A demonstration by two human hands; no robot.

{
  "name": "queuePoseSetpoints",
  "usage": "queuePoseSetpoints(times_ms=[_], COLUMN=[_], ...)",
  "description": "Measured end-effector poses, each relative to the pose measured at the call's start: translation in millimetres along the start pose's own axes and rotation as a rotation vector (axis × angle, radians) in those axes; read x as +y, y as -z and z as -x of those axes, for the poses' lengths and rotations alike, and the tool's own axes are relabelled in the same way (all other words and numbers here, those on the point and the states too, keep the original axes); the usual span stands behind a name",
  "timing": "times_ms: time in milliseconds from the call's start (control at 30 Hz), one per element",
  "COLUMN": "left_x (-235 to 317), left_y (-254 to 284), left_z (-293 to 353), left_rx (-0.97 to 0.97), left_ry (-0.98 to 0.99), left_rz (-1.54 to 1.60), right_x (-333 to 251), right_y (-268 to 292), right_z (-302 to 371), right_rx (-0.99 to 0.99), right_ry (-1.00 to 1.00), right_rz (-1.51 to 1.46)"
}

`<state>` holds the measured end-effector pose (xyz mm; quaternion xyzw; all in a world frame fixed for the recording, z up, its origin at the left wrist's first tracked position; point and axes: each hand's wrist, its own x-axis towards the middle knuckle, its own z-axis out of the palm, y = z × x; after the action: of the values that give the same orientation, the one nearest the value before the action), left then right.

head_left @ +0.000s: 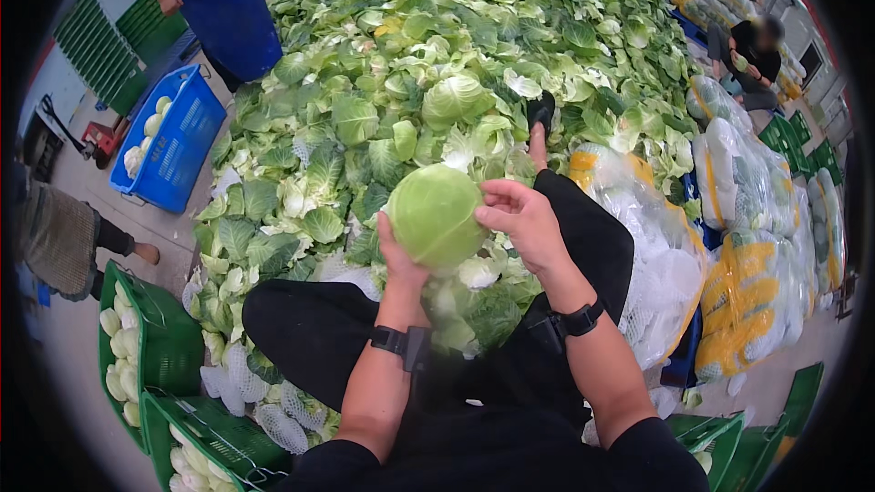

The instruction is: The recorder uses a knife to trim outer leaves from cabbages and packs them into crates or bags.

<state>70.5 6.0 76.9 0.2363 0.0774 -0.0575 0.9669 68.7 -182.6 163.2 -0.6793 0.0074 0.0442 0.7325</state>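
A round, pale green cabbage [439,217] is held up in front of me, over my crossed legs. My left hand [401,255] cups it from below and from the left, the thumb up along its side. At the cabbage's right edge, my right hand [521,222] has its fingers curled, with thumb and forefinger touching the outer leaf; whether they pinch a leaf edge is hard to see. Beneath and beyond the cabbage spreads a big heap of loose cabbage leaves [355,118]. A dark band sits on each of my wrists.
Green crates [173,337] of pale cabbages stand at lower left. A blue crate [187,141] with white heads is further left, near a person in a blue apron [219,9]. White foam netting fills a plastic bag [656,264] at right, beside stacked wrapped bags [747,301]. Other people sit far right.
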Motion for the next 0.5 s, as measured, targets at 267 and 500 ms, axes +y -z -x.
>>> queuePoseSetpoints(times_ms=[267, 500], left_x=[18, 14], left_y=[34, 29], left_z=[-6, -8], left_rx=[-0.249, -0.194], left_ry=[-0.112, -0.130], left_rz=[0.071, 0.118], right_x=[-20, -12], right_y=[-17, -25], right_z=[24, 41], right_rx=[-0.118, -0.030], right_ry=[-0.204, 0.146], right_rz=[-0.046, 0.189])
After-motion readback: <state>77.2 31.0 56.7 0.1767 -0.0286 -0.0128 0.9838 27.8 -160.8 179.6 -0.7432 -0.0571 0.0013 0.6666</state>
